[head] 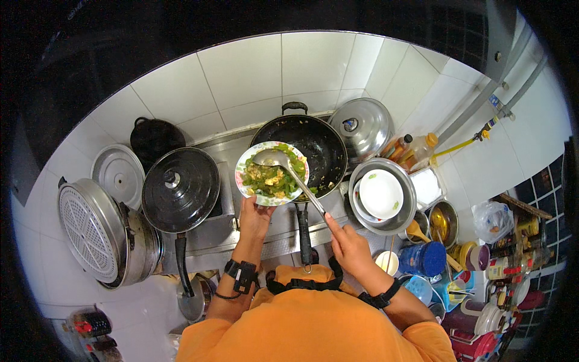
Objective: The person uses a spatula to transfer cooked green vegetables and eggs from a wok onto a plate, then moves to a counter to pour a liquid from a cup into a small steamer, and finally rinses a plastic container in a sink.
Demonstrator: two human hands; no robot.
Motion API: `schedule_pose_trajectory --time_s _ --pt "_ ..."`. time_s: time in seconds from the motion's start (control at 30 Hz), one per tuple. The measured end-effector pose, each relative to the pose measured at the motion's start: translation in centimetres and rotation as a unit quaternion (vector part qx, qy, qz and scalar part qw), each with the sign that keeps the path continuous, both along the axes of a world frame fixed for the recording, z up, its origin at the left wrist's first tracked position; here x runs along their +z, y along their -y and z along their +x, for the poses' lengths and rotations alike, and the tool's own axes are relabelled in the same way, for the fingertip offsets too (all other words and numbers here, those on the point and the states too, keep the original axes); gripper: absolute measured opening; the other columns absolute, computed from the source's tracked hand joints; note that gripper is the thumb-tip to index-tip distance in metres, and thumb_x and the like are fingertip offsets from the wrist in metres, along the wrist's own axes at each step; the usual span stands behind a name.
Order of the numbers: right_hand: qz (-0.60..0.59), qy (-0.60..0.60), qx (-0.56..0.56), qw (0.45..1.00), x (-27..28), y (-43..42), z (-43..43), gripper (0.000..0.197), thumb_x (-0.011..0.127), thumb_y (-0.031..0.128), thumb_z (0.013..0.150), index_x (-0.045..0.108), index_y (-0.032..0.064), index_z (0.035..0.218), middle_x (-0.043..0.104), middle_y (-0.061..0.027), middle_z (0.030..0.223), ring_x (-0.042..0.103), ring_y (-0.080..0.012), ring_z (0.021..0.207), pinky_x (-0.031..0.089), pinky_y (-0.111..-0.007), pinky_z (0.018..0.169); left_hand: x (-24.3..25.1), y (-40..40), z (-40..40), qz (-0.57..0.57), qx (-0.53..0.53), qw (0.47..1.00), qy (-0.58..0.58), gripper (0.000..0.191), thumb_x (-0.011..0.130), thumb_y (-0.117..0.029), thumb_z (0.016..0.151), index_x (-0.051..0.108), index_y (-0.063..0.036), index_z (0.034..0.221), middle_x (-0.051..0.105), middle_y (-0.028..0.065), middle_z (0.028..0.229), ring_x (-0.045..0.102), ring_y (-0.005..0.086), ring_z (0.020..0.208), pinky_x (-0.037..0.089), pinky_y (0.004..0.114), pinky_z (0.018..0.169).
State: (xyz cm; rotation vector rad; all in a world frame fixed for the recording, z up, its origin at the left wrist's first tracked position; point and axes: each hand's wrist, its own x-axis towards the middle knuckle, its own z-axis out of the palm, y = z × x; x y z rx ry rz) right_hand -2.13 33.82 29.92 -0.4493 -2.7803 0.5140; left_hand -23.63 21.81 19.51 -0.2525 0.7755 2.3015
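My left hand (256,218) holds a floral-rimmed plate (241,180) from below at its near edge. Green peppers with scrambled egg (267,180) fill the plate. In my right hand (347,244) is the handle of a metal ladle (304,186), whose bowl rests over the food. Behind and to the right of the plate, a black wok (321,149) sits on the stove, with bits of food stuck inside it. The plate overlaps the wok's left side. The wok's wrapped handle (304,233) points towards me, between my forearms.
A lidded black pan (181,190) stands left, beside stacked steamer pots (90,231). A steel lid (362,124) leans behind the wok. To the right are a metal basin (409,199) holding white bowls (381,193), bottles (400,147), an oil pot (443,221) and a blue-lidded jar (423,259).
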Motion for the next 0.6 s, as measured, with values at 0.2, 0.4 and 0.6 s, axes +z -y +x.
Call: schedule_pose_trajectory --time_s 0.2,0.4,0.6 --pt "-0.11 -0.061 -0.028 0.992 -0.3 -0.8 -0.1 0.048 0.052 0.009 0.084 0.04 0.0148 0.131 0.05 -0.013 0.072 0.052 -0.0295 0.058 0.043 -0.036 0.053 0.1 -1.9 -0.3 -0.037 -0.015 0.999 -0.015 0.031 0.04 -0.017 0.089 0.037 -0.0148 0.119 0.05 0.0054 0.106 0.054 0.0188 0.088 0.048 0.041 0.078" --pt "-0.213 -0.147 -0.01 0.966 0.2 -2.7 -0.3 0.043 0.046 0.014 0.09 0.038 0.004 0.131 0.058 -0.0074 0.102 0.049 -0.012 0.073 0.041 -0.024 0.069 -0.2 -3.4 -1.4 0.006 -0.035 0.999 -0.005 0.031 0.041 -0.016 0.088 0.039 -0.0149 0.119 0.051 0.0039 0.107 0.054 0.0178 0.089 0.049 0.038 0.076" --pt "-0.391 -0.134 -0.067 0.908 1.7 -2.5 0.1 0.043 0.045 0.015 0.09 0.038 0.002 0.13 0.044 -0.0147 0.129 0.04 -0.021 0.121 0.028 -0.029 0.099 -0.5 -3.4 -1.6 0.029 -0.012 0.999 0.006 0.023 0.047 -0.02 0.088 0.048 -0.0057 0.106 0.059 0.0078 0.098 0.059 0.0225 0.089 0.052 0.039 0.079"
